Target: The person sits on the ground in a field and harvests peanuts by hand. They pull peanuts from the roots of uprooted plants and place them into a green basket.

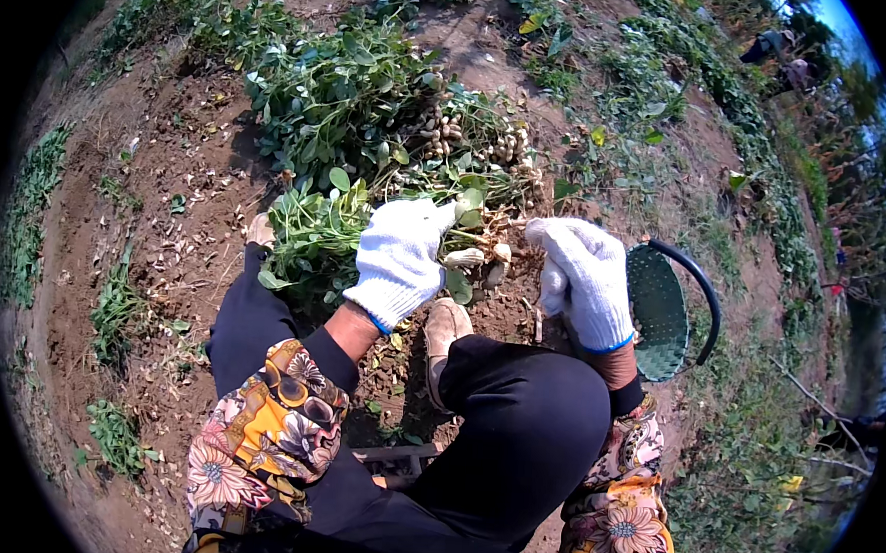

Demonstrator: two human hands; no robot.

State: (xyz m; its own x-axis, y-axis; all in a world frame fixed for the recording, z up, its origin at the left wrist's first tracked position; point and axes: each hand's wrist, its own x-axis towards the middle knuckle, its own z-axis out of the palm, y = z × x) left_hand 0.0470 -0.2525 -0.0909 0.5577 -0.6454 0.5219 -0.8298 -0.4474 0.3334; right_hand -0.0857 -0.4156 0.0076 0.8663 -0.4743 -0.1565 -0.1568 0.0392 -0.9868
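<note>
My left hand (405, 253), in a white knit glove with a blue-edged cuff, is closed around the stems of a peanut plant (318, 229). Its leaves spread to the left of that hand, and its roots with several peanut pods (464, 258) stick out to the right. My right hand (580, 272), in a matching glove, is at the right of the roots with its fingers curled; its fingertips seem to meet a pod or root end, but what lies between them cannot be told. A green woven basket (659, 310) with a dark handle stands beside my right hand.
A large heap of pulled peanut plants (332, 98) lies ahead, with clusters of pods (441, 132) at its right side. My shoe (446, 329) rests on the soil below the pods. Between my legs is a low wooden frame (396, 452). Green vines grow in rows at both sides.
</note>
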